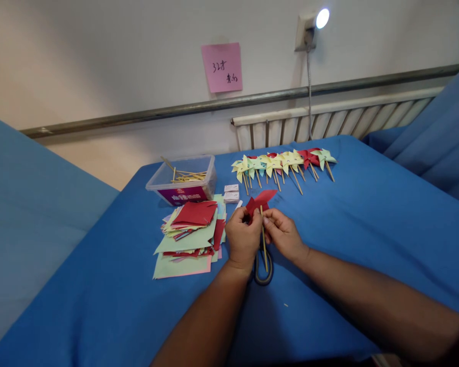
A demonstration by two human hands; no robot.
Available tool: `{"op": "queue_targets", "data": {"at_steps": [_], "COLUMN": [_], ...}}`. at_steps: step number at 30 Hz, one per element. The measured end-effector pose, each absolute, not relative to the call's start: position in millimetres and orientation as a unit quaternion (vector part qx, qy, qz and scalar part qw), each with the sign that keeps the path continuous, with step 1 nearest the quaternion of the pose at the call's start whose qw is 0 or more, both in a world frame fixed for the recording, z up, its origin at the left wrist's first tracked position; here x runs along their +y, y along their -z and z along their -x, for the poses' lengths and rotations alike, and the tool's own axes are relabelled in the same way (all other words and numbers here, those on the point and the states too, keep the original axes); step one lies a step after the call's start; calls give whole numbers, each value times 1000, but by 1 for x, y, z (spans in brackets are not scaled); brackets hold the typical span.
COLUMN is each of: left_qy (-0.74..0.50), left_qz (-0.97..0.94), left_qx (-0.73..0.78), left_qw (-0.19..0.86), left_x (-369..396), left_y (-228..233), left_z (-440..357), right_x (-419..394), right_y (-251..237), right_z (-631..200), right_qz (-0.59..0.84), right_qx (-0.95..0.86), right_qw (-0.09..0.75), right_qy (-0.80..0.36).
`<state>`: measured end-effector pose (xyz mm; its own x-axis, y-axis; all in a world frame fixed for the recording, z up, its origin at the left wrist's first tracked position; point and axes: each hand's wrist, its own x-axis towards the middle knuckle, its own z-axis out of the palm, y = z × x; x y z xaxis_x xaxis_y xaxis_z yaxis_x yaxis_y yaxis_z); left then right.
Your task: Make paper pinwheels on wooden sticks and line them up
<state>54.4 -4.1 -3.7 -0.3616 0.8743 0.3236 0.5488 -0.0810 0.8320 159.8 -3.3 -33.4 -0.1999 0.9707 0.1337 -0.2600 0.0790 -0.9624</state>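
Observation:
My left hand (243,238) is closed on a red paper pinwheel (263,198), its folded blades showing above the fingers. A thin wooden stick (264,244) hangs down from the pinwheel between my two hands. My right hand (285,233) is closed in a pinch at the upper part of the stick, beside the red paper; exactly what its fingertips grip is partly hidden. Below the hands lie scissors, with dark handles (263,282) showing behind the stick and the blades mostly covered.
Left are stacked coloured paper sheets (185,239) and a clear plastic tub (156,184) of wooden sticks. Small white boxes (231,197) stand beside them. Finished pinwheels (290,162) lie in a row at the back of the blue-covered table (348,224), near the radiator (336,114).

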Motion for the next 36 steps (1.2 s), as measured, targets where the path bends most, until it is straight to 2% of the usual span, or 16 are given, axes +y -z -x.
{"op": "queue_targets", "data": {"at_steps": [36], "left_qy": [-525], "left_qz": [-518], "left_qx": [646], "left_qw": [195], "left_x": [-3], "left_y": [6], "left_z": [-53], "right_x": [-2], "right_y": [32], "right_z": [-157], "right_qz": [342], "right_qx": [-483], "right_qw": [535], "right_qy": [-602]}}
